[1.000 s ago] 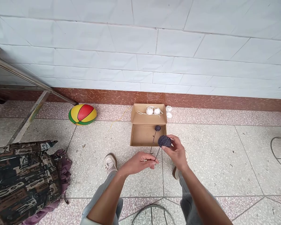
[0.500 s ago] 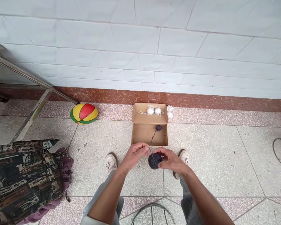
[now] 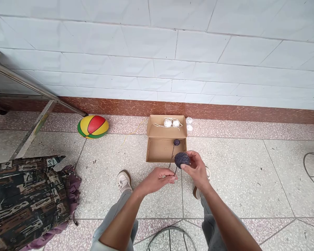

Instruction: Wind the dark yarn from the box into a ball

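Clasped in a person's right hand [image 3: 196, 170], a dark yarn ball [image 3: 181, 159] hovers by the near edge of an open cardboard box [image 3: 157, 150] as the left hand [image 3: 157, 181] pinches its strand [image 3: 175, 170] (a smaller dark ball [image 3: 176, 142], seemingly on the same strand, sits inside, two white balls [image 3: 167, 122] in the lid [image 3: 157, 131]).

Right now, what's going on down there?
A person's right hand holds the larger dark yarn ball; the left hand pinches its strand. A smaller dark ball sits in the open cardboard box, its strand running toward the left hand. Two white balls lie in the lid.
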